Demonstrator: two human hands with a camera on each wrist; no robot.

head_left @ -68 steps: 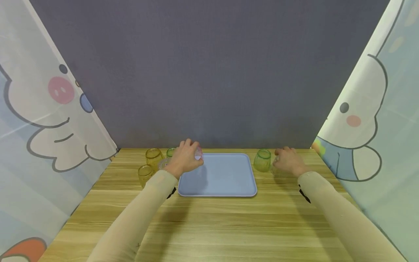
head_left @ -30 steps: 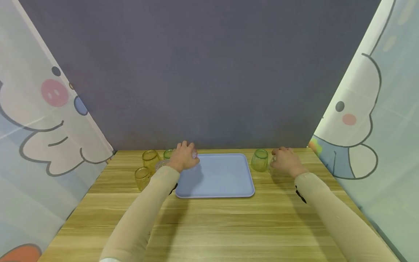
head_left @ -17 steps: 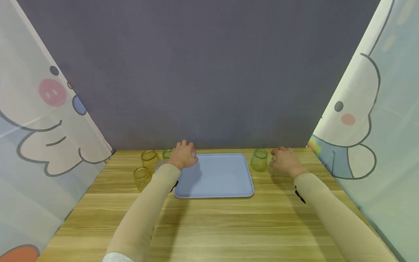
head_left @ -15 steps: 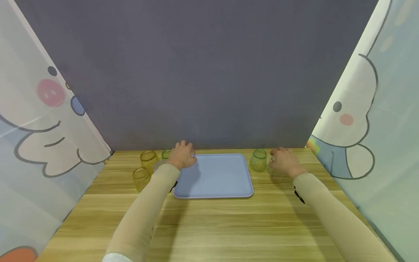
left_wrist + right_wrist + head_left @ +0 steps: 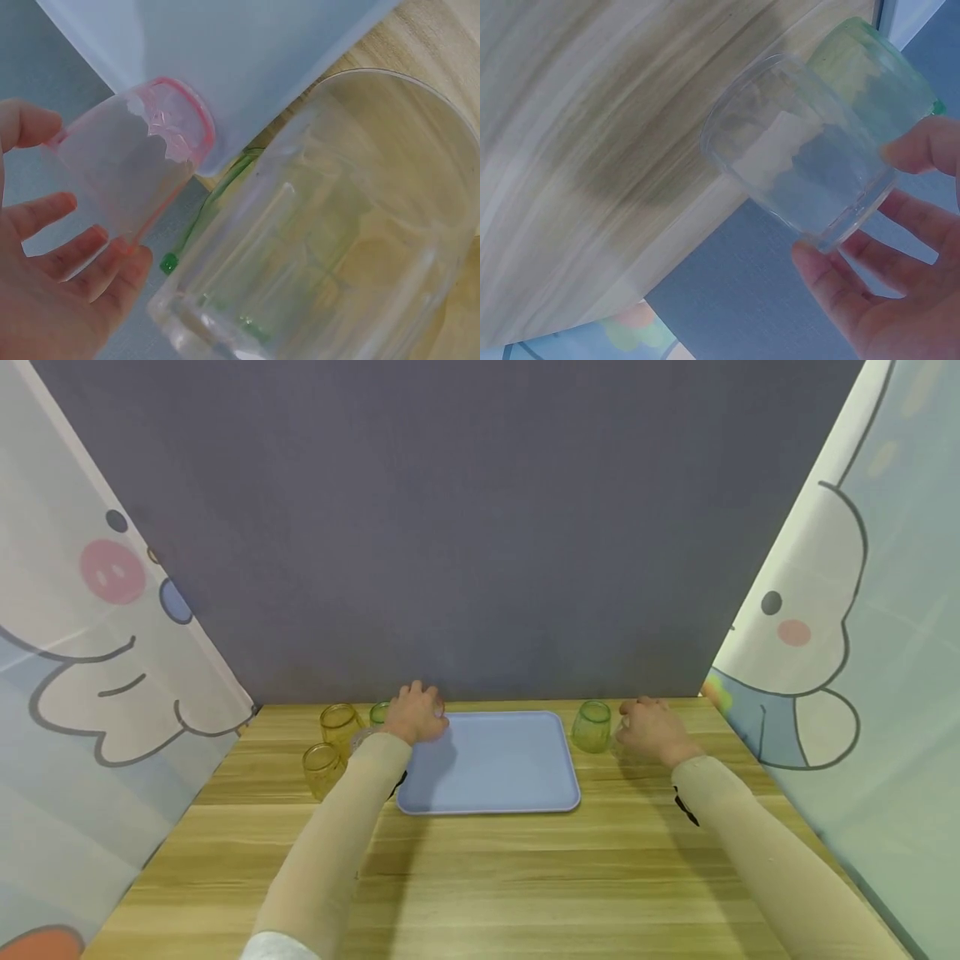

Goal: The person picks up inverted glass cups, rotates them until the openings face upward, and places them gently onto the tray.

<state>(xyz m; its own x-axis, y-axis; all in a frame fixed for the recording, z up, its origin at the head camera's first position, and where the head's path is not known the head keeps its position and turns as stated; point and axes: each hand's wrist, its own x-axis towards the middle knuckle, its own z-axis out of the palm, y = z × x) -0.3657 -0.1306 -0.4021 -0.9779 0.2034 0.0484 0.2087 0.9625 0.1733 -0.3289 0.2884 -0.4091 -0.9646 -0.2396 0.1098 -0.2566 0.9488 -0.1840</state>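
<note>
My left hand (image 5: 414,713) pinches a pink-tinted glass (image 5: 142,150) between thumb and fingers at the back left corner of the pale blue tray (image 5: 487,764). In the left wrist view its rim overlaps that corner; whether it touches the tray, I cannot tell. On the right, my right hand (image 5: 654,728) grips a clear glass (image 5: 787,150) by its thick base end, the rim toward the table. Just left of that glass stands a green glass (image 5: 592,727), apart from the tray. From the head view, the fingers and sleeves hide much of both held glasses.
Left of the tray stand two yellow glasses (image 5: 341,727), a clear glass (image 5: 315,225) and a green-rimmed glass (image 5: 379,713), partly behind the left arm. A grey panel (image 5: 480,543) rises along the table's (image 5: 495,877) back edge. Printed curtains (image 5: 810,610) flank both sides.
My left hand has shifted slightly left with the pink glass, which shows less behind the fingers. The right hand stays in place on the clear glass. The head view has drifted a little.
</note>
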